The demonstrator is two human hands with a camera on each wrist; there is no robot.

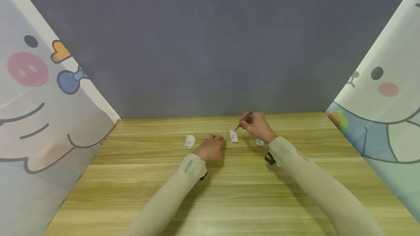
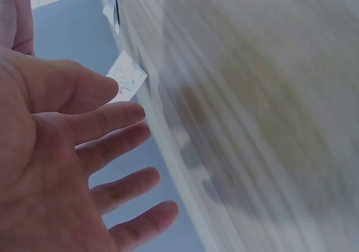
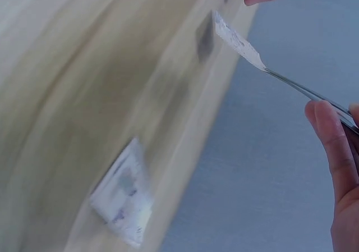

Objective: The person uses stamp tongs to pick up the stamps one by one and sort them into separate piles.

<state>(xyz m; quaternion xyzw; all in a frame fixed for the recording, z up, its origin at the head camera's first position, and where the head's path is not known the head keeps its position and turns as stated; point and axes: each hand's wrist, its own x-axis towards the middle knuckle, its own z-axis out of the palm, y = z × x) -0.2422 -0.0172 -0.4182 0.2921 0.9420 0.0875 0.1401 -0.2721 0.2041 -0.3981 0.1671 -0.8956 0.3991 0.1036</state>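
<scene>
My right hand [image 1: 257,125] grips a pair of brown-handled tweezers [image 1: 244,120]. In the right wrist view, the slim metal tips of the tweezers [image 3: 297,85] pinch one end of a small white printed slip [image 3: 240,43]. The slip hangs above the table, its shadow below it. My left hand [image 1: 211,148] is just left of the slip [image 1: 233,136], low over the wood. Seen from the left wrist, the left hand [image 2: 61,134] has its fingers loosely spread and holds nothing.
On the wooden table [image 1: 229,199], several white slips [image 1: 190,141] lie fanned in a pile left of my left hand. Another stack of slips [image 1: 259,142] lies under my right wrist. A grey panel [image 1: 216,46] rises behind the table, with cartoon-printed panels [image 1: 36,119] at both sides.
</scene>
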